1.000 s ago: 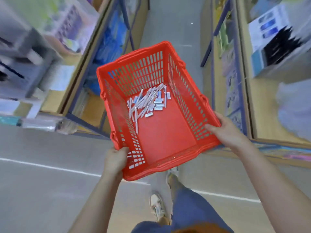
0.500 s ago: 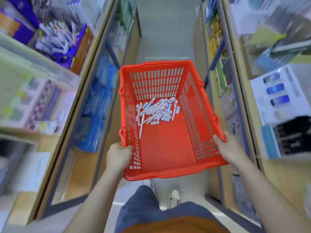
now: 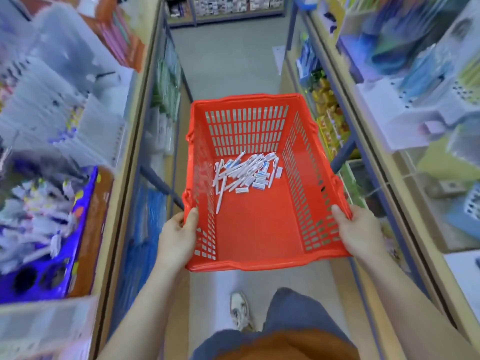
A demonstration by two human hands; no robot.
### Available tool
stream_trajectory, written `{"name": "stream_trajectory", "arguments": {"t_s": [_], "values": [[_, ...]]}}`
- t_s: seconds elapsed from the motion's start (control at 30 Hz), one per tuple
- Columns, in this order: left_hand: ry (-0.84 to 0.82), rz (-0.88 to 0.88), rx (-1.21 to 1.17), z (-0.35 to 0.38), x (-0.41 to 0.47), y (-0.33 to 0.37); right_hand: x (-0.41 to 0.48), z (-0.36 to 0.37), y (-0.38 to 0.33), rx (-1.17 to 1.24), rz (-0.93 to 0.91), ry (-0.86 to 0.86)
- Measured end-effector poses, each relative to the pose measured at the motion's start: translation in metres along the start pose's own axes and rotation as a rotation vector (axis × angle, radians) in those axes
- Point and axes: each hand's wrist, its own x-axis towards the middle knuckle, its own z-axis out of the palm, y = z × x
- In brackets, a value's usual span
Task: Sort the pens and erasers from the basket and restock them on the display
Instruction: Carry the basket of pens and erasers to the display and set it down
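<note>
Our fingers (image 3: 191,217) on the left curl round the near left corner of a red plastic basket with slotted walls (image 3: 259,229), the thumb hooked over its rim and the rest wrapped outside. On the other side our right thumb (image 3: 337,213) lies along the top of the right rim while the remaining fingers go under the wall, out of sight. So the left hand (image 3: 179,237) and the right hand (image 3: 355,229) both grip the basket and hold it in the air in front of us, roughly level, with its long side pointing down the aisle. On the basket's floor, towards the far wall, lies a loose heap of slim white pens (image 3: 239,172). Small white-and-blue wrapped erasers (image 3: 259,181) lie among them and along the heap's near right edge. One pen points back towards the left wall. Below the basket we see a pale shoe (image 3: 240,311), a blue trouser leg (image 3: 293,313) and an orange shirt hem (image 3: 280,344) above the grey floor (image 3: 228,55). Wooden shelves with blue metal posts (image 3: 145,100) run along both sides, their goods blurred. At the left stands a purple display box full of white pens (image 3: 80,216).
</note>
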Motion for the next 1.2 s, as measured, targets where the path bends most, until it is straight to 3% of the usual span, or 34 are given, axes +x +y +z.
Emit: {"name": "stream_trajectory", "arguments": {"t_s": [0.27, 0.47, 0.77, 1.2], "values": [[0.008, 0.185, 0.091, 0.051, 0.187, 0.125, 0.209, 0.011, -0.074, 0.123, 0.051, 0.108], [0.062, 0.170, 0.101, 0.094, 0.310, 0.219, 0.360, 0.007, -0.149, 0.135, -0.040, 0.110], [0.060, 0.182, 0.113, 0.122, 0.515, 0.349, 0.562, 0.039, -0.245, 0.253, -0.012, 0.093], [-0.014, 0.255, 0.191, 0.156, 0.827, 0.557, 0.860, 0.077, -0.416, 0.380, 0.215, 0.078]]}}
